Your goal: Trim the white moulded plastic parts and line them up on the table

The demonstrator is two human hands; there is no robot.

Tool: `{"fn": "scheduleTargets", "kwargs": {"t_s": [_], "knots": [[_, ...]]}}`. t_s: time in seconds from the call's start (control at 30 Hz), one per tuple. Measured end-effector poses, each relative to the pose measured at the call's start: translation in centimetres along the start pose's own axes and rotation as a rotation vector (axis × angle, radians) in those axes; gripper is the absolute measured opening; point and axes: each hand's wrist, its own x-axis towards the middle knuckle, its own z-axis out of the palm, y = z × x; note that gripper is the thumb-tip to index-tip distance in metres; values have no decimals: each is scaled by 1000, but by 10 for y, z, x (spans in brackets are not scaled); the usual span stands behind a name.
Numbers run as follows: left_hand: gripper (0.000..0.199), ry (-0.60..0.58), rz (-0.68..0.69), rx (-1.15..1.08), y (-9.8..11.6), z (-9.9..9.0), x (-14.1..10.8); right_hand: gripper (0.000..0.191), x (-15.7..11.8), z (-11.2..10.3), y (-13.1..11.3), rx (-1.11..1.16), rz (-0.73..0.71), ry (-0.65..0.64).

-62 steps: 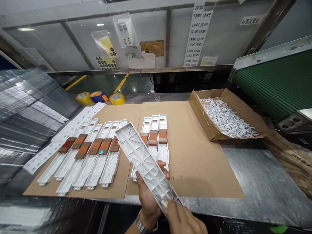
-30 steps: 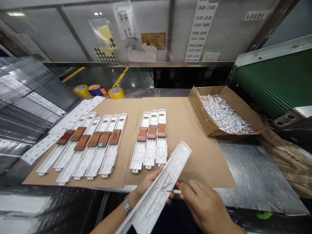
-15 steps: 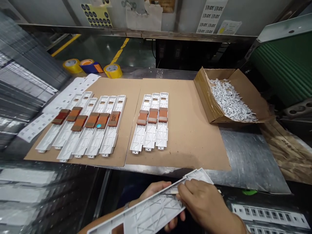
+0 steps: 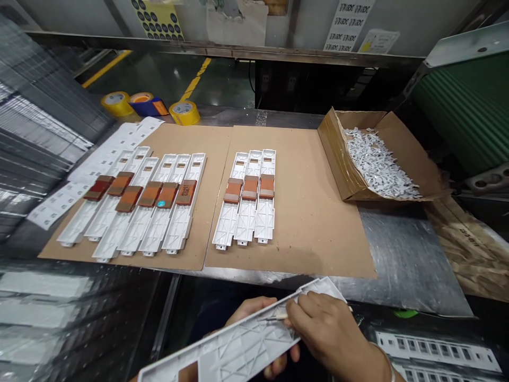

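**A:** What sits closest to the person?

**B:** A long white ribbed plastic panel (image 4: 238,353), held across the bottom of the view with its ribbed face up. Its long axis rises from lower left to upper right, and the lower-left end runs out of the picture.

**A:** Which hand is nearer to it?

**B:** Both touch it. The left hand (image 4: 252,307) is curled beneath the panel, gripping it from below. The right hand (image 4: 328,331) is above, nearer the upper-right end, closed around a small pale-handled tool (image 4: 280,316).

**A:** Where does that tool point?

**B:** Its thin metal tip points left, along the panel's upper long edge. I cannot tell whether the tip touches the plastic.

**A:** Is the panel resting on anything?

**B:** No, it is held up just in front of the near edge of the metal worktop (image 4: 405,254).

**A:** And beyond that?

**B:** Two cardboard sheets lie side by side on the worktop. The right sheet (image 4: 314,228) carries three similar panels (image 4: 246,223) with orange-brown pads, and the left sheet (image 4: 210,154) carries six more (image 4: 181,223). Past them, to the right, an open cardboard box (image 4: 338,164) holds a heap of small white pieces (image 4: 377,162).
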Motion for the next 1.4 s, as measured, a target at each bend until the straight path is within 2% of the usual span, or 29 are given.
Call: {"fn": "scheduleTargets", "kwargs": {"t_s": [0.1,0.43,0.67,0.87,1.07,1.27,1.4], "knots": [[59,-17,-8,3,0,-1,1,30,0,-1,0,-19,10,-13],[57,1,29,-10,0,1,-5,29,3,3,-5,-63,53,77],[58,-4,15,-16,-2,-1,-4,32,4,-2,-4,-12,17,14],[57,-5,73,-31,-3,-2,-5,32,8,0,-6,-49,63,50],[60,-47,6,-13,-3,-7,-3,32,7,-1,-2,37,5,-17],[58,5,72,-14,-2,-6,-6,32,10,2,-3,-6,47,1],[59,2,44,8,-1,-7,-7,32,12,3,-1,16,16,-5]]}}
